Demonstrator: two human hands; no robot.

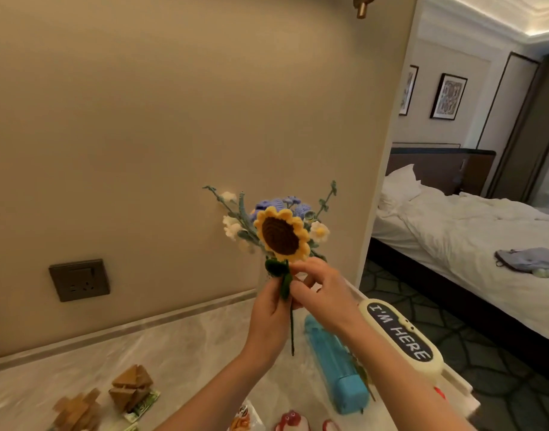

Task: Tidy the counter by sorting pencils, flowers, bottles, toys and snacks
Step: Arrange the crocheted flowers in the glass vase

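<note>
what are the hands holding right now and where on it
The crochet sunflower, by its green stem: the left hand grips it mid-stem, and the right hand pinches it just under the flower head.

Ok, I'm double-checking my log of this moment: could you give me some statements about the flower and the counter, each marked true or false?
1. The left hand and the right hand both hold the crochet sunflower. True.
2. The crochet sunflower lies flat on the counter. False: it is held upright above the counter.
3. The cream case reads "I'M HERE". True.
4. The blue case stands upright. False: it lies flat on the counter.
5. The wooden puzzles sit beside the cream case. False: they sit at the lower left.
</note>
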